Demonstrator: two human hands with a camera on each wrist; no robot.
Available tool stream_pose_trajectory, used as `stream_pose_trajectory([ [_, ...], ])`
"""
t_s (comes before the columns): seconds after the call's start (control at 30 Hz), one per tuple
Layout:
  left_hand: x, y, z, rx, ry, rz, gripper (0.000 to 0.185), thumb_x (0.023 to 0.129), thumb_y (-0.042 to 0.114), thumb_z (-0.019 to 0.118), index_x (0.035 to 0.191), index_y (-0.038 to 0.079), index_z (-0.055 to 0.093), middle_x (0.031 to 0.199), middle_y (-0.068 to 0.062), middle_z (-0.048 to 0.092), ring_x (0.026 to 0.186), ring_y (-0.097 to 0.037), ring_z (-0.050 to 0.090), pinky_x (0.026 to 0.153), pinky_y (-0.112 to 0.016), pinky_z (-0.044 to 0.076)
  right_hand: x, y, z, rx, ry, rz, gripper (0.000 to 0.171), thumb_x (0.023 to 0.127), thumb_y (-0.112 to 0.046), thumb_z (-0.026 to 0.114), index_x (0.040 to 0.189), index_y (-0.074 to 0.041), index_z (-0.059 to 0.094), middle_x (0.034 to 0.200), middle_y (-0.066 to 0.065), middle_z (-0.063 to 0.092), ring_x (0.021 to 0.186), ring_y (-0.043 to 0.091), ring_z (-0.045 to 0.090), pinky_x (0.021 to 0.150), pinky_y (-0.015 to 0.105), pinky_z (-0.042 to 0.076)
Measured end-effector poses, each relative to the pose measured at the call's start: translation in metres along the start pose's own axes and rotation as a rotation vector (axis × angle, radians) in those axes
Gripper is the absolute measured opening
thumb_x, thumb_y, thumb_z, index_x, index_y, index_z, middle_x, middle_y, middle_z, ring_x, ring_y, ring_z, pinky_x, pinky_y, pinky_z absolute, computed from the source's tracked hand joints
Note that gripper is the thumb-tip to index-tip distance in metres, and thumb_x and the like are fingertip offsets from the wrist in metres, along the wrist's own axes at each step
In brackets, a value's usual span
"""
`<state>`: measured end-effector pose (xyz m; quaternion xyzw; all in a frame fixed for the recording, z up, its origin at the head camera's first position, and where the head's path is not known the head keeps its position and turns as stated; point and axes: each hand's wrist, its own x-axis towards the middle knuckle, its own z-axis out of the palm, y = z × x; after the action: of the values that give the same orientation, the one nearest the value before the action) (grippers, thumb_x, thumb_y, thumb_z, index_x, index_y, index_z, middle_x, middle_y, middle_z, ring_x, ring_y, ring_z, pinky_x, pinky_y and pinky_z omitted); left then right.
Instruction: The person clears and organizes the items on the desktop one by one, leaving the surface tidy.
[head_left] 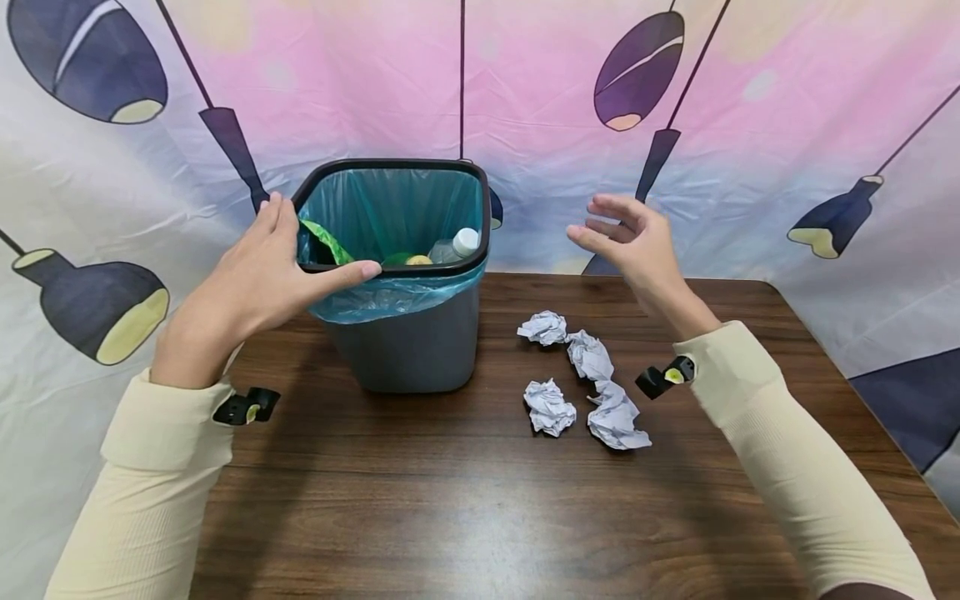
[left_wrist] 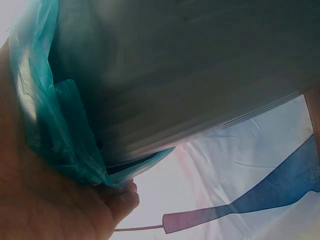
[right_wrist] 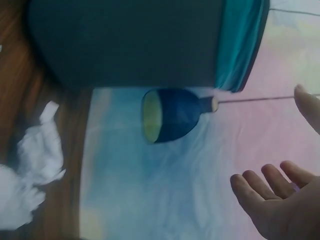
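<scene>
A grey bin [head_left: 408,350] with a black rim and a teal liner [head_left: 375,296] folded over it stands upright on the table. My left hand [head_left: 258,275] rests against its front left corner, the thumb stretched along the front rim and the fingers against the left side. The left wrist view shows this hand [left_wrist: 55,210] beside the liner, its fingertips partly hidden. To the right of the bin, my right hand [head_left: 630,237] hovers above the table with fingers loosely bent and apart, holding nothing. Several crumpled paper balls [head_left: 550,407] lie below and left of it.
Inside the bin are a clear plastic bottle with a white cap [head_left: 466,242], a green wrapper [head_left: 327,240] and other partly hidden items. The brown wooden table [head_left: 420,500] meets a hanging patterned cloth [head_left: 540,192] behind the bin.
</scene>
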<state>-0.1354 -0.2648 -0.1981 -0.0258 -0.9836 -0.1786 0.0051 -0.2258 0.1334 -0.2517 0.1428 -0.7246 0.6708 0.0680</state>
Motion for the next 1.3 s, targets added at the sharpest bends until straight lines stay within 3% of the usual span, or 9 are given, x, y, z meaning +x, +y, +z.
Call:
stream_pose_trajectory([
  [0.23,0.0,0.0,0.0,0.0,0.001,0.001,0.126,0.086,0.081,0.051,0.157,-0.001,-0.014,0.164,-0.019,-0.022,0.151,-0.036,-0.018,0.117,-0.067,0.003,-0.012,0.026,-0.018,-0.247,-0.096,0.111,0.069,0.085,-0.031,0.084,0.144,-0.009,0.054,0.145,0.005,0.056,0.131,0.023,0.056,0.102,0.038,0.05],
  [0.33,0.0,-0.001,0.001,-0.004,0.002,0.001,0.126,0.086,0.08,0.052,0.157,-0.001,-0.014,0.163,-0.019,-0.023,0.151,-0.035,-0.019,0.117,-0.067,0.002,-0.016,0.036,-0.025,-0.341,-0.154,0.15,0.077,0.083,-0.037,0.086,0.146,-0.011,0.052,0.146,0.007,0.054,0.132,0.025,0.053,0.102,0.044,0.049],
  [0.6,0.001,-0.001,0.001,-0.008,0.006,0.003,0.126,0.086,0.08,0.052,0.157,-0.002,-0.012,0.164,-0.019,-0.022,0.151,-0.035,-0.019,0.117,-0.066,0.001,-0.026,0.062,-0.037,-0.58,-0.277,0.228,0.089,0.078,-0.05,0.086,0.148,-0.009,0.049,0.151,0.012,0.048,0.147,0.032,0.032,0.114,0.055,0.033],
  [0.87,0.001,-0.001,0.001,-0.003,0.007,0.003,0.126,0.086,0.08,0.052,0.157,-0.002,-0.012,0.164,-0.02,-0.021,0.151,-0.036,-0.018,0.117,-0.066,0.002,-0.034,0.088,-0.04,-0.617,-0.376,0.292,0.087,0.083,-0.042,0.085,0.15,-0.003,0.045,0.154,0.019,0.041,0.145,0.039,0.034,0.11,0.058,0.037],
  [1.1,0.001,-0.001,0.0,0.001,0.004,0.001,0.126,0.086,0.081,0.051,0.157,-0.002,-0.012,0.164,-0.02,-0.021,0.151,-0.036,-0.018,0.117,-0.066,0.002,-0.041,0.106,-0.04,-0.596,-0.443,0.297,0.08,0.084,-0.03,0.085,0.145,0.005,0.047,0.147,0.024,0.049,0.133,0.04,0.048,0.104,0.054,0.045],
  [1.3,0.0,0.0,0.0,-0.002,0.003,0.003,0.126,0.086,0.08,0.052,0.157,-0.002,-0.012,0.164,-0.019,-0.022,0.151,-0.035,-0.019,0.117,-0.066,0.002,-0.043,0.114,-0.038,-0.6,-0.462,0.34,0.079,0.085,-0.028,0.084,0.145,0.007,0.048,0.148,0.026,0.048,0.138,0.044,0.042,0.108,0.057,0.041],
])
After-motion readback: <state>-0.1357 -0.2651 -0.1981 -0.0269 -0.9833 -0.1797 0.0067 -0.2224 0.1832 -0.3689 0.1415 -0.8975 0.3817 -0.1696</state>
